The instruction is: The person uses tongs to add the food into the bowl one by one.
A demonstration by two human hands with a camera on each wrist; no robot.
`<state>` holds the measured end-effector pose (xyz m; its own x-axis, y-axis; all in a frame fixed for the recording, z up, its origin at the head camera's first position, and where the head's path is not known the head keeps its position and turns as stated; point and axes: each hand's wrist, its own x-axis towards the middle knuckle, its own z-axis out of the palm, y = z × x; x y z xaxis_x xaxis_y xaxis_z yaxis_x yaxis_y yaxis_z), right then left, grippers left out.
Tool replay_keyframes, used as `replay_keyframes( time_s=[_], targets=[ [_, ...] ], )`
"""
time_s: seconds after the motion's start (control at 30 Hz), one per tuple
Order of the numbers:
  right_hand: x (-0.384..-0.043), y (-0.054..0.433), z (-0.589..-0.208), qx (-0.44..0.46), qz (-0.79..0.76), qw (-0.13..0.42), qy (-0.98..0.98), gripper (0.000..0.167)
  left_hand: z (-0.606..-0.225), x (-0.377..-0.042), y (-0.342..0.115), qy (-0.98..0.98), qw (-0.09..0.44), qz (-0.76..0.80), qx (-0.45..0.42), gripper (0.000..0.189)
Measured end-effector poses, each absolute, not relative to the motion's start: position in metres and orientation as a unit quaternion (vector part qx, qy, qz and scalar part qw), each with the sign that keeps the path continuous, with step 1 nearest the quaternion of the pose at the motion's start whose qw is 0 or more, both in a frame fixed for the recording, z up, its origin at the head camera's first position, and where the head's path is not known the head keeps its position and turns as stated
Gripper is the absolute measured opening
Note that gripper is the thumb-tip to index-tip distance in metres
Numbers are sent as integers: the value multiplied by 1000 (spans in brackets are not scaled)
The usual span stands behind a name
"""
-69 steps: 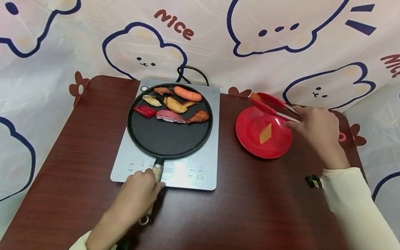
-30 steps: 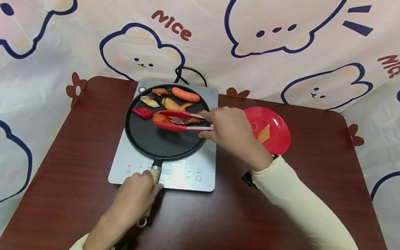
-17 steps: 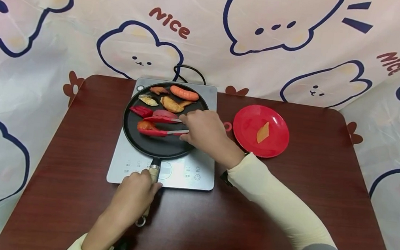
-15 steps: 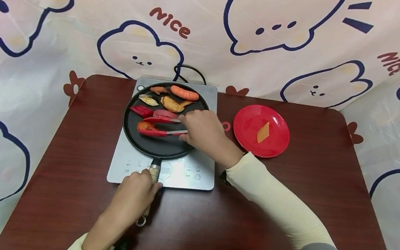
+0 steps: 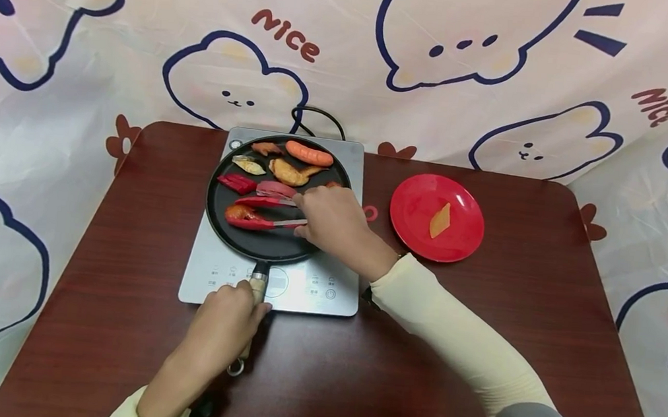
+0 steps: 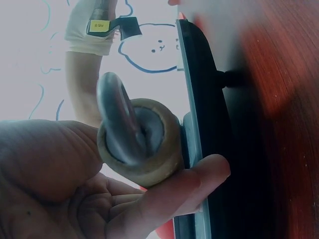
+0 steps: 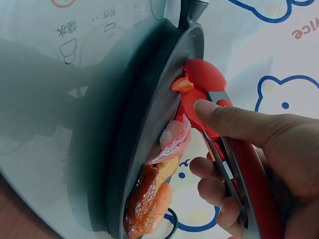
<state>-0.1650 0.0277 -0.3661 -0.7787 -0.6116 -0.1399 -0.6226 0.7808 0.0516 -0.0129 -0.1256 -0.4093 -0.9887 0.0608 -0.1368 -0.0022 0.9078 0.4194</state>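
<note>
My left hand (image 5: pixel 228 315) grips the pale wooden handle (image 5: pixel 257 288) of a round black frying pan (image 5: pixel 265 245). In the left wrist view its fingers wrap round the handle's end (image 6: pixel 144 134), by the metal hanging ring. Over the pan, my right hand (image 5: pixel 336 218) holds red-tipped tongs (image 5: pixel 291 223), whose two arms stand apart. An orange-brown piece of food (image 5: pixel 240 213) lies at the lower tip; whether it is clamped I cannot tell. Behind it in the pan are a red piece (image 5: pixel 237 183), a pink slice (image 5: pixel 276 189), a yellow-brown piece (image 5: pixel 288 173) and a sausage (image 5: pixel 309 153).
The pan stands on a silver induction cooker (image 5: pixel 326 300) with a black cable behind. To the right, a red plate (image 5: pixel 410 225) holds one flat orange-tan piece (image 5: pixel 440 220). Brown table (image 5: pixel 415 374) surrounds both; a patterned cloth (image 5: pixel 348 51) hangs behind.
My right hand has carried the tongs and the orange-brown piece from above the red plate leftward to the pan's front. Lately it shifts slightly further left. My left hand stays on the handle.
</note>
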Motion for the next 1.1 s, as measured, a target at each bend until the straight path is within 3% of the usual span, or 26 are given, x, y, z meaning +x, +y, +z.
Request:
replay_keyframes(
  time_s=[0.77, 1.1],
  targets=[
    [-160, 40, -367, -297, -24, 33, 954, 67, -410, -11, -127, 972, 69, 223, 14, 31],
    [-151, 93, -354, -203, -129, 19, 971, 78, -410, -11, -126, 973, 62, 224, 16, 31]
  ],
)
